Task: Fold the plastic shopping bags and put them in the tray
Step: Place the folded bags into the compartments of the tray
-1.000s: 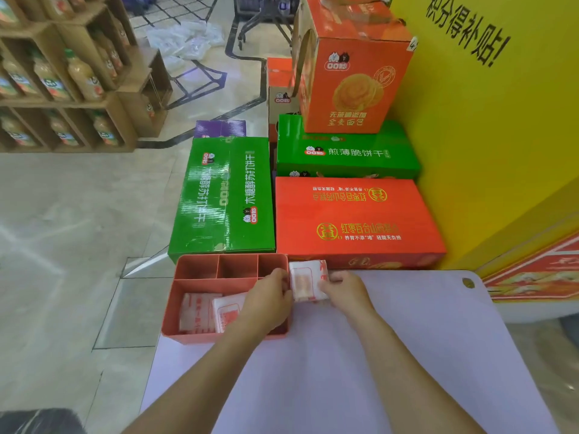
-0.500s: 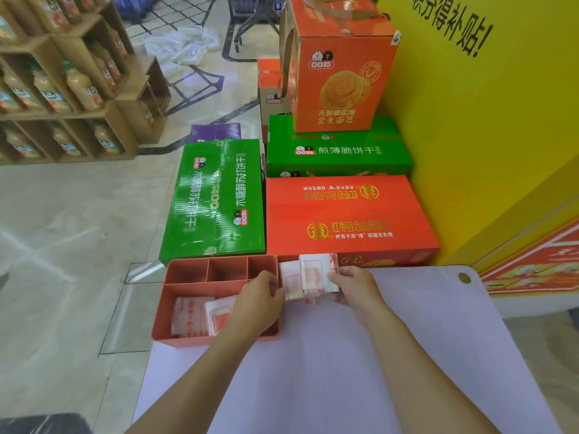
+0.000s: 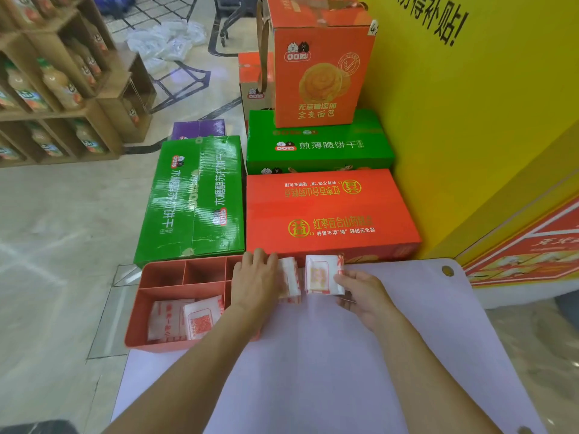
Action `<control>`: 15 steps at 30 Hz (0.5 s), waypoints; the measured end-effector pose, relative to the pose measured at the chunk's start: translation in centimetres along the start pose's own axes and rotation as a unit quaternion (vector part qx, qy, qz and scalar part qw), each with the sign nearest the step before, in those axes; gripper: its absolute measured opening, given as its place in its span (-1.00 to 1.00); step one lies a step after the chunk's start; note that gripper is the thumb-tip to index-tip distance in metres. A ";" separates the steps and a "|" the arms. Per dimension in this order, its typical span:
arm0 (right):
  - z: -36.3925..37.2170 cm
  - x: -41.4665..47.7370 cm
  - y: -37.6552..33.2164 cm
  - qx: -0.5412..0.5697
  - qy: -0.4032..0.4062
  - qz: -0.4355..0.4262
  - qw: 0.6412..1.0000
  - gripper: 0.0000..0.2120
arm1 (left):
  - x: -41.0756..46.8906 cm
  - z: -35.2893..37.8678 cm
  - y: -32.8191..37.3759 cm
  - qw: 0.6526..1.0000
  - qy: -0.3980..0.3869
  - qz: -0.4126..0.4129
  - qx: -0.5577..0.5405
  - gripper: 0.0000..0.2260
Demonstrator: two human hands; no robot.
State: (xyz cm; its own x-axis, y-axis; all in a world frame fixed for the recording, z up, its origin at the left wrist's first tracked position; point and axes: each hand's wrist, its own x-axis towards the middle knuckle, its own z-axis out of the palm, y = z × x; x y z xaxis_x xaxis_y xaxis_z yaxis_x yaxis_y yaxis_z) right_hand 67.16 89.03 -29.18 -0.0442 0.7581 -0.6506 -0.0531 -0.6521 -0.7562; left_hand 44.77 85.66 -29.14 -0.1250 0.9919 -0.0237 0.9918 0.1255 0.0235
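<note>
An orange divided tray (image 3: 163,343) stands at the table's far left. Two folded white bags with red print (image 3: 185,317) lie in its front compartment. My right hand (image 3: 360,292) pinches a folded white bag (image 3: 321,274) and holds it upright just above the table. A second folded bag (image 3: 289,277) stands beside the tray's right wall. My left hand (image 3: 255,277) lies against it with fingers fairly straight, covering the tray's right compartments.
The pale lilac table (image 3: 313,371) has a hole (image 3: 447,270) near its far right corner. Beyond its far edge sit a red carton (image 3: 329,211) and green cartons (image 3: 194,198). A yellow wall (image 3: 470,120) rises on the right. Shelves of bottles (image 3: 47,89) stand far left.
The stack of folded bags has been split. My right hand has drawn one bag to the right, while my left hand stays with the other bag by the tray.
</note>
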 end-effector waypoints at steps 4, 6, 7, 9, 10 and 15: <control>-0.4 0.2 0.2 0.002 -0.003 -0.001 1.000 -0.84 | 0.0 0.7 0.5 0.999 0.010 0.024 0.034 -0.67; -0.6 0.3 0.2 -0.001 -0.002 0.000 1.000 -0.84 | 0.0 0.9 0.7 0.999 0.006 0.024 0.030 -0.65; -0.6 0.4 0.2 0.000 -0.003 0.000 1.000 -0.84 | 0.0 1.0 0.8 0.999 0.007 0.024 0.028 -0.65; -0.7 0.5 0.1 0.001 -0.003 -0.001 1.000 -0.84 | 0.1 1.1 0.8 0.999 0.006 0.020 0.026 -0.63; -0.7 0.5 0.1 0.001 -0.003 -0.001 1.000 -0.84 | 0.1 1.1 0.8 1.000 0.002 0.017 0.024 -0.63; -0.6 0.4 -0.2 0.003 -0.006 -0.004 1.000 -0.84 | 1.2 0.1 0.1 0.997 0.000 -0.014 -0.078 -0.64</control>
State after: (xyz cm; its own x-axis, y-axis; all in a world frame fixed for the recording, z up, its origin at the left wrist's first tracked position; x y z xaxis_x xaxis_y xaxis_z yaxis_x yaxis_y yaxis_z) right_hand 67.76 89.45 -29.37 -0.0548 0.7630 -0.6441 -0.0594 -0.6464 -0.7606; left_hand 44.74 86.89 -29.23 -0.1517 0.9881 -0.0261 0.9719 0.1539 0.1782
